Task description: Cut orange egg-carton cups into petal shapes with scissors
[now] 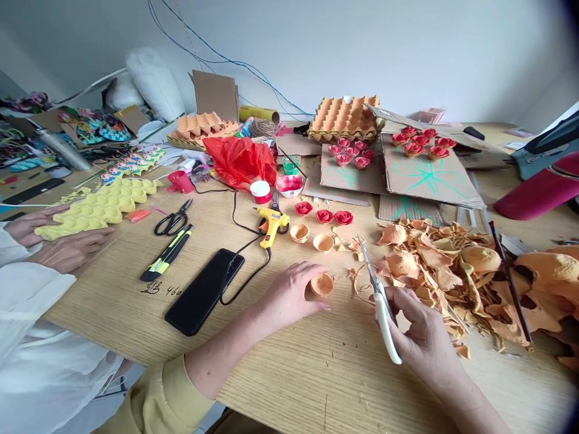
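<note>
My left hand [295, 296] is curved around a small orange egg-carton cup [322, 286] on the table. Its fingers lie behind the rim, and a gap shows between the thumb and the cup, so the hand looks open. My right hand [418, 334] grips scissors [382, 313] by their white handle, blades pointing up and away. A thin curled orange strip [362, 283] lies beside the blades. Beyond my left hand stand two more cut cups, one [322, 243] nearer and one [299, 233] to its left. Behind them sit three red paper-pulp roses [324, 216].
Carton scraps [434, 271] heap up at right. A yellow glue gun [272, 224], its cord, a black phone [204, 292], a box cutter [166, 253] and black scissors [174, 218] lie left. Another person's hands [67, 250] touch a yellow egg tray [99, 208]. Cardboard [429, 175] carries more roses.
</note>
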Tool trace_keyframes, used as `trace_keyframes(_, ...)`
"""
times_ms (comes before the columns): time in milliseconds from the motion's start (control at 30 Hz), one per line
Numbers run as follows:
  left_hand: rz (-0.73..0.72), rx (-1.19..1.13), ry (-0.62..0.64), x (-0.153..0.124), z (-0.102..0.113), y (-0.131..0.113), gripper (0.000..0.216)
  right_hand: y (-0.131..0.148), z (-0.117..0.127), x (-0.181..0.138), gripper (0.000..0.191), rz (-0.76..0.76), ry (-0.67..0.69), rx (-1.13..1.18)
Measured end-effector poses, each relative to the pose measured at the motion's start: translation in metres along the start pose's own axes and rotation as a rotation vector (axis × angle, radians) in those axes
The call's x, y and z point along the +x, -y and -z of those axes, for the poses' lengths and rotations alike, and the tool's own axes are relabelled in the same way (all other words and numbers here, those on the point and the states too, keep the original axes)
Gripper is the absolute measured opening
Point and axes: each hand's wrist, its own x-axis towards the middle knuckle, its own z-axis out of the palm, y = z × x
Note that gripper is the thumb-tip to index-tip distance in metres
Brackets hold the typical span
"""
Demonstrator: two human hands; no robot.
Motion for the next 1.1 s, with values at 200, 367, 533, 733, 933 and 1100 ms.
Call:
trace_keyframes(200, -0.011, -0.038, -0.007, -0.0018, 0.0000, 0.0038, 0.062, 0.0007, -0.0002, 0.0009, 0.022, -0.025, 0.011, -0.006)
trace_keyframes(367, 0.011, -0.049, -0.024, -0.0022, -0.0012, 0.0026, 0.054, 0.0013, 0.0007, 0.0008, 0.022, -0.027, 0.010, -0.020)
trace_keyframes(533, 0.014, -0.081, -0.019, -0.0035, -0.0005, 0.0018, 0.057, 0.0016, 0.0010, 0.0007, 0.022, -0.029, 0.015, -0.027)
trace_keyframes(733, 0.036, -0.138, -0.029, -0.0031, 0.0005, 0.0019, 0.052, -0.0002, 0.0001, 0.0009, 0.023, -0.040, 0.027, -0.026)
trace_keyframes(933, 0.046, -0.200, -0.062, -0.0025, 0.0004, 0.0042, 0.052, 0.0021, -0.0002, 0.0012, 0.024, -0.025, 0.023, -0.016)
trace_keyframes(1100, 0.031, -0.179, -0.069, -0.0028, -0.0013, 0.0066, 0.051, 0.0035, 0.0006, 0.0015, 0.025, -0.029, 0.019, -0.023)
